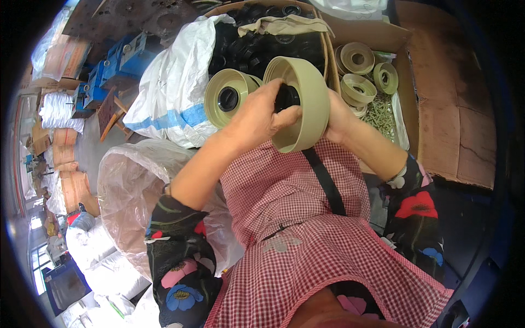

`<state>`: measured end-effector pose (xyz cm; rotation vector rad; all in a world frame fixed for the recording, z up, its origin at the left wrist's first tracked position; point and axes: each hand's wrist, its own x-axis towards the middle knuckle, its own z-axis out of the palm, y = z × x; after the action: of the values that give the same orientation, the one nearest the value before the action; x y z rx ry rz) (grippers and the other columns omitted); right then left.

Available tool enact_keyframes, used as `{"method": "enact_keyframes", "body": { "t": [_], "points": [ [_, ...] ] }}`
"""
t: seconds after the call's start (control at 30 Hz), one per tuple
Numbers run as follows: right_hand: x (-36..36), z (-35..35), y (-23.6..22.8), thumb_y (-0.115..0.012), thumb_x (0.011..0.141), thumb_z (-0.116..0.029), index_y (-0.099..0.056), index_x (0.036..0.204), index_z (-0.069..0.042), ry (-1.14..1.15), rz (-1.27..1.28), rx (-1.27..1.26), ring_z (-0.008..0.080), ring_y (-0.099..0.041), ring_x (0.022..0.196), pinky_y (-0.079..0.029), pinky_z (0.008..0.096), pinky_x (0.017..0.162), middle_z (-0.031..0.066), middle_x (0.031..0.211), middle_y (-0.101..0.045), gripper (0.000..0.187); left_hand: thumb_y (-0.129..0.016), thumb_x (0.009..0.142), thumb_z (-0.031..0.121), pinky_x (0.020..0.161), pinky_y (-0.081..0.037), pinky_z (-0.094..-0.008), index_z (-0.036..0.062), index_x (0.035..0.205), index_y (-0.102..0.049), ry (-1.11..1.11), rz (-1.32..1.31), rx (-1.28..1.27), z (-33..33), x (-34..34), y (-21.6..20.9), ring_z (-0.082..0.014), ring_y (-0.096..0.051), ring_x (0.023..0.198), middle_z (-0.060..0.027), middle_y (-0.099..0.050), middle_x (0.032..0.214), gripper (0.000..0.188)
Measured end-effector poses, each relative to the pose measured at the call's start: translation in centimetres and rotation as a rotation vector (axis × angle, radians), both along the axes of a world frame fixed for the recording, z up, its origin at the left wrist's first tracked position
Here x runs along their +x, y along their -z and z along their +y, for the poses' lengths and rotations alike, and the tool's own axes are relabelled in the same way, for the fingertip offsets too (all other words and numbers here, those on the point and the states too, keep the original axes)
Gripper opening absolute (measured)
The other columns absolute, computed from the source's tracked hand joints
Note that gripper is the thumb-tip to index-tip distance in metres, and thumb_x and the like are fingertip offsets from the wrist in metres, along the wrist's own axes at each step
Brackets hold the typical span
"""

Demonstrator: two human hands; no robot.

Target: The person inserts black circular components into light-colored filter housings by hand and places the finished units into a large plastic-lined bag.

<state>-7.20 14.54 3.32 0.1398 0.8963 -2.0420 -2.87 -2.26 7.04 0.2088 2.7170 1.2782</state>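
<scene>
In front of my chest I have an olive-green round plastic housing (311,104), tilted so its hollow side faces left. My right hand (340,117) grips it from the right, with most of the fingers hidden behind its wall. My left hand (262,112) reaches into the hollow, thumb and fingers closed on a black round plastic insert (285,97) at the centre. A second olive housing (212,104) with a black centre piece (227,99) lies just beyond my left wrist. Whether it touches the wrist is unclear.
Beyond my hands, a box holds many black plastic parts (246,52), beside a white woven sack (175,76). At right, a cardboard box (413,93) contains olive rings (358,87) and a heap of small screws (380,115). A clear plastic bag (131,186) stands left.
</scene>
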Motion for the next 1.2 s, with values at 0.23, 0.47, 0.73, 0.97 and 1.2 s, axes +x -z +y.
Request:
{"method": "enact_keyframes", "body": {
  "t": [0.23,0.47,0.73,0.97,1.2],
  "points": [
    [-5.1,-1.7,3.0,-0.050,0.093,-0.027,-0.059,0.076,0.002,-0.291,0.527,0.368,0.0087,-0.035,0.036,-0.030,0.0229,0.036,0.0028,0.056,-0.050,0.035,-0.055,0.088,0.035,0.082,-0.049,-0.0357,-0.0056,0.125,-0.047,-0.104,-0.014,-0.163,-7.5,-0.3,-1.5,-0.0334,-0.063,0.096,-0.0259,-0.063,0.103,0.055],
    [-7.8,-12.3,14.7,-0.039,0.091,-0.057,-0.050,0.127,0.001,-0.347,0.358,0.876,0.0343,-0.057,0.104,-0.048,0.0453,0.083,0.0222,0.122,-0.054,0.069,-0.062,0.083,0.047,0.098,-0.041,-0.0402,-0.0041,0.132,-0.041,-0.276,-0.122,-0.573,-14.6,-0.6,7.3,-0.0402,-0.052,0.115,-0.0304,-0.054,0.121,0.074],
    [-10.2,-9.9,17.6,-0.055,0.082,-0.063,-0.047,0.133,-0.006,-0.554,0.216,0.587,0.0305,-0.047,0.118,-0.040,0.0448,0.092,0.0169,0.132,-0.047,0.077,-0.063,0.083,0.041,0.100,-0.038,-0.0367,-0.0018,0.137,-0.034,-0.515,-0.116,-0.039,-11.0,1.3,7.2,-0.0338,-0.049,0.121,-0.0251,-0.050,0.130,0.075],
    [-7.7,-11.2,14.3,-0.073,0.073,-0.047,-0.051,0.128,-0.005,-0.349,0.280,0.353,0.0243,-0.052,0.112,-0.045,0.0346,0.089,0.0078,0.122,-0.056,0.072,-0.076,0.074,0.020,0.088,-0.047,-0.0321,0.0008,0.127,-0.046,-0.644,-0.152,0.196,-13.0,3.2,6.6,-0.0191,-0.058,0.104,-0.0116,-0.059,0.117,0.064],
    [-3.8,-8.4,8.0,-0.080,0.067,-0.029,-0.053,0.123,-0.003,-0.026,0.846,0.322,0.0204,-0.055,0.109,-0.043,0.0328,0.093,0.0118,0.118,-0.060,0.067,-0.071,0.081,0.029,0.089,-0.048,-0.0429,0.0035,0.129,-0.046,-0.846,-0.413,0.751,-10.9,4.5,4.3,-0.0263,-0.056,0.110,-0.0112,-0.056,0.121,0.059]
  ]
}}
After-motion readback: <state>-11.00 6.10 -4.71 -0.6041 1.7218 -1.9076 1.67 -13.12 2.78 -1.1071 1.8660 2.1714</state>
